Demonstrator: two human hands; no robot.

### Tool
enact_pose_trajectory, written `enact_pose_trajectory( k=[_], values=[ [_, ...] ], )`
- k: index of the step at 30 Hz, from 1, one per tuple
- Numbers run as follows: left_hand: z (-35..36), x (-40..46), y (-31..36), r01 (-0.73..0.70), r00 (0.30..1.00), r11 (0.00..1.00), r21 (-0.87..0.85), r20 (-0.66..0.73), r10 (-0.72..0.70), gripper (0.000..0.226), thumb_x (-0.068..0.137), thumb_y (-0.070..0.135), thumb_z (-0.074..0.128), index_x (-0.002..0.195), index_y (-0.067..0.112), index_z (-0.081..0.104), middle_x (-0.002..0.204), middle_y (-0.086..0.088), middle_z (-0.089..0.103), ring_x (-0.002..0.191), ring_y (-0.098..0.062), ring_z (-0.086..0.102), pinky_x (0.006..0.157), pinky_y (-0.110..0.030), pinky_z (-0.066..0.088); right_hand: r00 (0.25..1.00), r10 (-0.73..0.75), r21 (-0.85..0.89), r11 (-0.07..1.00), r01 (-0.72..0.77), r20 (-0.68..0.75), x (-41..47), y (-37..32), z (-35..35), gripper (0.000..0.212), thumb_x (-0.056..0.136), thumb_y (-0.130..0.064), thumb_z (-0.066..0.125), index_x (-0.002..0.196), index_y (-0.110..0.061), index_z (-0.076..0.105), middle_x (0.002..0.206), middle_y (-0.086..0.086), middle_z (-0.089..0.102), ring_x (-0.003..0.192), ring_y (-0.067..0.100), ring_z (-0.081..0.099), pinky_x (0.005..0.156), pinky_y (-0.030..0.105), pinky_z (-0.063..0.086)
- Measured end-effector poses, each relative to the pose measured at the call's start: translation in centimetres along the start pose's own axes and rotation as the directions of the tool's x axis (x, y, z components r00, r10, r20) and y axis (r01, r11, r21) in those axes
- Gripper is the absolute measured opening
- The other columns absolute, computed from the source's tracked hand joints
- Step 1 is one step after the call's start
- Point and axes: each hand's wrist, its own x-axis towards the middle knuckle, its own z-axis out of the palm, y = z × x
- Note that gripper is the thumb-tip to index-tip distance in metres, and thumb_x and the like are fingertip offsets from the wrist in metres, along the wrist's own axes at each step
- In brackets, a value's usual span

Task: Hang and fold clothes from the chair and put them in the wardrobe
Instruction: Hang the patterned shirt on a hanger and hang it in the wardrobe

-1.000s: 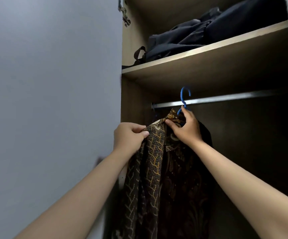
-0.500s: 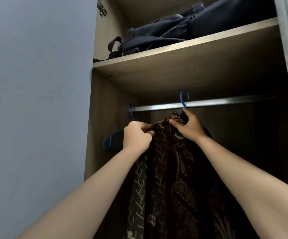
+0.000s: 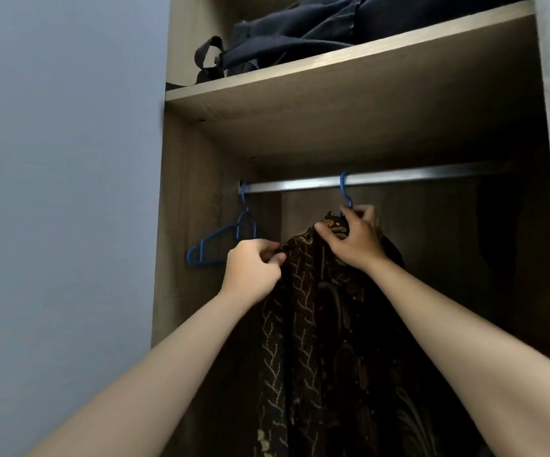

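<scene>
A dark brown patterned shirt hangs on a blue hanger whose hook is over the wardrobe's metal rail. My right hand grips the shirt's collar and the hanger neck just under the hook. My left hand pinches the shirt's left shoulder edge. The hanger's body is hidden under the fabric.
An empty blue hanger hangs at the rail's left end, against the wardrobe's side wall. Above, a wooden shelf carries dark blue folded clothes. The open wardrobe door fills the left. Another dark garment hangs at far right.
The view has swung left and closer, revealing the empty hanger. The hanger hook has come to sit over the rail, and both hands keep their hold on the shirt.
</scene>
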Motion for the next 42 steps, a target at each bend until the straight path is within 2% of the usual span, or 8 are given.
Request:
enact_pose_trajectory(
  k=[5,10,16,20,24,28,33,42],
  values=[
    [-3.2,-0.8,-0.9,0.008,0.992,0.997,0.079,-0.128,0.003,0.025,0.09,0.024,0.059,0.11,0.012,0.068,0.106,-0.001,0.069,0.093,-0.011,0.059,0.082,-0.021,0.042,0.986,-0.149,0.098,0.983,0.156,-0.079,-0.5,-5.3,0.9,0.071,0.082,-0.058,0.059,0.135,-0.012,0.049,0.126,0.009,0.042,0.125,0.026,0.04,0.107,0.039,0.036],
    [-5.7,-1.3,-2.7,0.181,0.961,0.976,0.123,-0.232,-0.149,0.027,0.092,0.02,0.056,0.117,0.013,0.061,0.117,-0.004,0.063,0.105,-0.018,0.057,0.088,-0.027,0.045,0.934,-0.351,0.304,0.885,0.353,-0.061,-1.4,-12.9,2.5,0.052,0.088,-0.031,0.064,0.133,-0.009,0.052,0.124,0.007,0.053,0.115,0.019,0.053,0.093,0.023,0.04],
    [-6.7,-2.5,-4.4,0.296,0.949,0.95,0.099,-0.142,-0.281,0.042,0.093,0.015,0.053,0.134,0.014,0.047,0.132,-0.008,0.054,0.117,-0.027,0.054,0.099,-0.041,0.048,0.971,-0.227,0.525,0.837,0.155,0.075,-3.8,-18.8,6.4,0.047,0.092,-0.022,0.058,0.137,-0.015,0.046,0.136,0.006,0.048,0.125,0.018,0.047,0.099,0.028,0.041],
    [-7.0,-2.7,-5.3,0.296,0.949,0.949,0.105,-0.147,-0.28,0.044,0.093,0.012,0.051,0.136,0.016,0.044,0.136,-0.005,0.051,0.124,-0.023,0.049,0.102,-0.035,0.04,0.988,0.058,0.631,0.764,-0.136,0.143,-4.2,-18.7,9.7,0.043,0.095,-0.019,0.053,0.137,-0.018,0.046,0.142,0.008,0.04,0.13,0.022,0.043,0.104,0.032,0.039],
    [-6.8,-2.3,-5.9,0.276,0.953,0.956,0.102,-0.158,-0.259,0.044,0.093,0.012,0.051,0.135,0.019,0.045,0.135,-0.003,0.053,0.124,-0.021,0.049,0.1,-0.032,0.039,0.929,0.324,0.743,0.576,-0.342,0.177,-3.9,-17.1,13.2,0.039,0.097,-0.017,0.05,0.136,-0.018,0.048,0.144,0.006,0.042,0.132,0.024,0.042,0.105,0.03,0.034],
    [-6.4,-1.6,-6.5,0.269,0.956,0.954,0.131,-0.156,-0.248,0.043,0.093,0.014,0.051,0.135,0.02,0.046,0.132,-0.002,0.054,0.123,-0.022,0.05,0.101,-0.032,0.039,0.923,0.307,0.772,0.519,-0.367,0.232,-3.8,-16.1,15.7,0.042,0.097,-0.018,0.049,0.139,-0.021,0.046,0.147,0.006,0.041,0.136,0.022,0.037,0.113,0.036,0.031],
    [-5.8,-0.8,-7.1,0.264,0.957,0.951,0.16,-0.169,-0.237,0.041,0.092,0.015,0.052,0.133,0.019,0.049,0.126,-0.003,0.058,0.118,-0.023,0.053,0.099,-0.034,0.043,0.921,0.235,0.806,0.449,-0.386,0.31,-3.0,-15.1,17.1,0.044,0.097,-0.015,0.049,0.141,-0.022,0.043,0.149,0.005,0.039,0.137,0.021,0.037,0.112,0.036,0.034],
    [-5.2,0.3,-7.4,0.244,0.961,0.951,0.189,-0.178,-0.211,0.036,0.091,0.014,0.054,0.127,0.019,0.053,0.12,-0.004,0.058,0.111,-0.022,0.056,0.096,-0.033,0.046,0.954,0.049,0.789,0.551,-0.272,0.295,-2.3,-13.8,17.9,0.053,0.095,-0.02,0.054,0.144,-0.03,0.036,0.143,0.004,0.044,0.132,0.018,0.042,0.109,0.035,0.037]
  ],
)
